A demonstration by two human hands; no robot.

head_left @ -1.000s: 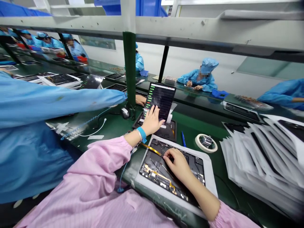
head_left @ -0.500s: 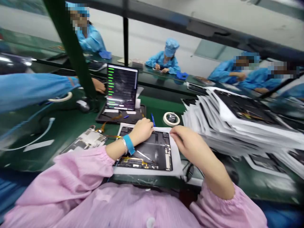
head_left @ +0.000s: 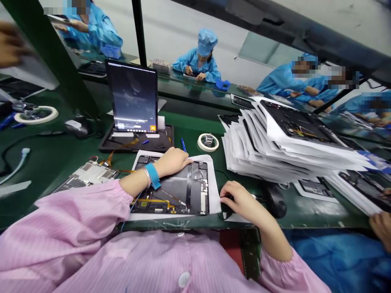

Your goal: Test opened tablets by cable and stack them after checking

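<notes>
An opened tablet housing (head_left: 180, 187) with flex cables and small parts inside lies on a white sheet (head_left: 214, 183). My left hand (head_left: 172, 161), with a blue band at the wrist, rests flat across its upper edge, thumb out to the right. Just right of the sheet, my right hand (head_left: 238, 199) has its fingers closed round a small black cable piece (head_left: 226, 209), mostly hidden by the fingers. Left of the housing sits a tablet display assembly (head_left: 96, 173), joined to it by an orange flex cable. Behind stands a lit screen (head_left: 132, 99) in a black tray (head_left: 105, 143).
A tall stack of white sheets and tablet housings (head_left: 275, 150) leans at the right. A black mouse (head_left: 274, 199) sits in front of it. Behind the housing are a tape roll (head_left: 200, 143) and blue pen (head_left: 183, 145). Co-workers in blue sit across the bench.
My right hand has moved from the sheet's upper right corner down beside its right edge, onto the black cable piece. The lit screen switched from a list to a desktop. My view shifted.
</notes>
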